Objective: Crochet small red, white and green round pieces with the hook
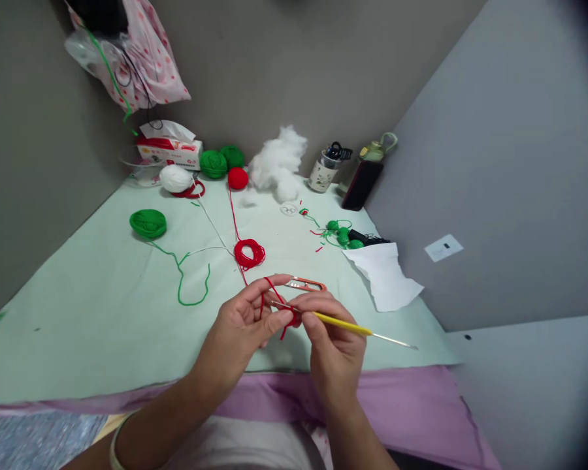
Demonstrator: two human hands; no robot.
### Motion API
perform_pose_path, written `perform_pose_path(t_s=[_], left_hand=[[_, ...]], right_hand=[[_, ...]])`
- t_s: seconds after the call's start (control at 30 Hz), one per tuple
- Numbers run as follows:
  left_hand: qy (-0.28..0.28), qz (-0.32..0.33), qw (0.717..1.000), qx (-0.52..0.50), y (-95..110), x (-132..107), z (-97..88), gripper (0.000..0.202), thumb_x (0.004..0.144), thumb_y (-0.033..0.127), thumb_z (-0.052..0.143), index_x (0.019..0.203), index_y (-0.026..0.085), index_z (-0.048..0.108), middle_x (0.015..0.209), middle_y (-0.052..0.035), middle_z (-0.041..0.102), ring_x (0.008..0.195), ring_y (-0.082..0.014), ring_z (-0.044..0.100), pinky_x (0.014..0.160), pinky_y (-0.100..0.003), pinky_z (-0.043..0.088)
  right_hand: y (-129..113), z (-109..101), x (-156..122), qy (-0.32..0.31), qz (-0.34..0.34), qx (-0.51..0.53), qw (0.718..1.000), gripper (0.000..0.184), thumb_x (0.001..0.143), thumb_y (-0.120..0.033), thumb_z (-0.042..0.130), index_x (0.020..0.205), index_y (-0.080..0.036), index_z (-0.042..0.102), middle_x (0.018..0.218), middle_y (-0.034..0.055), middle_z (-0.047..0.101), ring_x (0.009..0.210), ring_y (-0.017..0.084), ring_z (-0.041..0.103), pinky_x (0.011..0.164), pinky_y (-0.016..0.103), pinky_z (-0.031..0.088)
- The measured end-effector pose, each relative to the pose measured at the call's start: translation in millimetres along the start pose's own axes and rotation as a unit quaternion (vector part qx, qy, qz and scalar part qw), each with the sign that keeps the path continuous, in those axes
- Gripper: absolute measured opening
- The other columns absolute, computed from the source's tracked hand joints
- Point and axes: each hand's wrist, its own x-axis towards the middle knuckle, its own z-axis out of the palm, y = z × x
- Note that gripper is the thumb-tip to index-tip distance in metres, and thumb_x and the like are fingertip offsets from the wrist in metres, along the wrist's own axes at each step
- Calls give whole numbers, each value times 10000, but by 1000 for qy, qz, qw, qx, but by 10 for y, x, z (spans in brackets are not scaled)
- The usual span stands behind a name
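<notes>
"Pinching something small, were you?"

"Yes. My left hand (239,324) pinched a red stitched piece (294,318) between thumb and fingers, to the near right of the coil of red yarn (249,254). My right thumb and fingers closed round a yellow-handled hook (345,324), its tip beside the piece."

"What could have gone wrong?"

"A dropped stitch, I judged. The strand (273,289) ran over my raised left forefinger; had that finger slackened, the strand could have slid off the hook."

"Nothing else?"

"A tangle, perhaps. White yarn (208,215) reached the coil's left edge, so a hard tug could have snagged both. And the snips (308,283) lay to the coil's near right, just beyond my fingers, where trailing yarn could have caught."
</notes>
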Motion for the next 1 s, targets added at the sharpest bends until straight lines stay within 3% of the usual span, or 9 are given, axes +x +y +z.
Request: perform_pose_path(t_s=[0.23, 0.3, 0.37, 0.47, 0.67, 0.87, 1.0], left_hand=[[20, 2, 1000, 4, 11, 20, 1, 608, 771, 313, 925, 1336, 255, 710, 740, 46, 629, 574, -69, 434, 487, -173, 335], [5, 2, 1000, 7, 24, 25, -4, 526, 771, 322, 919, 1256, 230, 738, 777, 27, 669, 575, -71, 458, 493, -180, 356], [-3, 8, 1000, 14, 28, 38, -16, 323, 800, 333, 890, 1067, 199, 767, 770, 19, 681, 569, -73, 486, 518, -192, 390], [21, 28, 999, 21, 10, 66, -31, 178, 832, 309, 852, 854, 186, 726, 721, 34, 660, 557, -69, 501, 548, -200, 410], [32, 55, 998, 3, 13, 100, -48, 145, 846, 264, 820, 797, 194, 703, 721, 27, 692, 648, -102, 591, 649, -224, 467], [-1, 53, 998, 40, 301, 207, -100, 163, 821, 281, 849, 797, 191, 715, 735, 31, 676, 689, -113, 590, 680, -231, 472], [-16, 64, 997, 28, 514, 335, -91, 203, 813, 305, 863, 798, 186, 699, 773, 30, 668, 723, -108, 585, 683, -218, 454]], right_hand=[[26, 33, 43, -16, 10, 23, 1000, 179, 987, -198, 693, 1013, -330, 811, 940, 9, 754, 943, 181, 674, 826, 323, 563], [46, 43, 59, -19, 32, 33, 999, 160, 981, -217, 703, 992, -332, 813, 949, 8, 744, 950, 177, 671, 854, 324, 556], [54, 53, 76, -16, 53, 38, 998, 127, 971, -243, 718, 958, -326, 815, 933, 10, 725, 944, 175, 666, 862, 321, 549], [41, 62, 92, -16, 72, 26, 997, 84, 953, -289, 740, 922, -310, 815, 900, 16, 691, 888, 170, 646, 776, 296, 541], [-20, 42, 159, -50, 144, 80, 985, 124, 903, -375, 797, 996, -294, 783, 847, -7, 683, 710, 127, 643, 689, 268, 546], [-137, 51, 464, -125, 139, 39, 982, 96, 886, -337, 807, 940, -266, 773, 867, -12, 671, 698, 113, 625, 703, 270, 552], [-157, 127, 707, -150, 136, -15, 979, 254, 835, -349, 839, 1029, -269, 695, 941, -19, 682, 767, 135, 637, 742, 292, 546]])
